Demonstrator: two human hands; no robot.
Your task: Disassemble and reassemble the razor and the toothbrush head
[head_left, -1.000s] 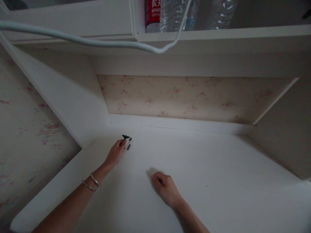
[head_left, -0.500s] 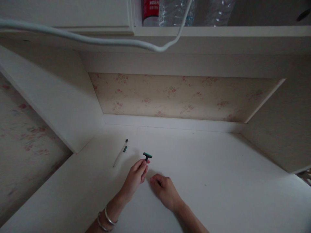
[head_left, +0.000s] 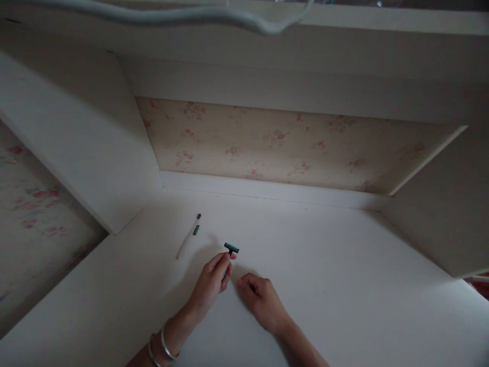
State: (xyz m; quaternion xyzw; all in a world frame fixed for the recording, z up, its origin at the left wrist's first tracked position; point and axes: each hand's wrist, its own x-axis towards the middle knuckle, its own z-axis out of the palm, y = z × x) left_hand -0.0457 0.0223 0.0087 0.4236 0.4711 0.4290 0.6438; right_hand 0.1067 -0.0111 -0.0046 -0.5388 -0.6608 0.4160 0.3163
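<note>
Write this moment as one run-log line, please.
left hand: holds razor | right hand: loosely curled | white tabletop: thin dark-tipped stick, small green-and-black piece

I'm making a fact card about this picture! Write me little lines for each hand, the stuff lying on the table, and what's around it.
Left hand: holding a razor, head pointing up and away
Left wrist: silvery bracelets
Right hand: loosely curled, nothing seen in it
On the table: toothbrush; small green-and-black piece beside it
Behind: flowery wallpaper
Above: pale cable
</note>
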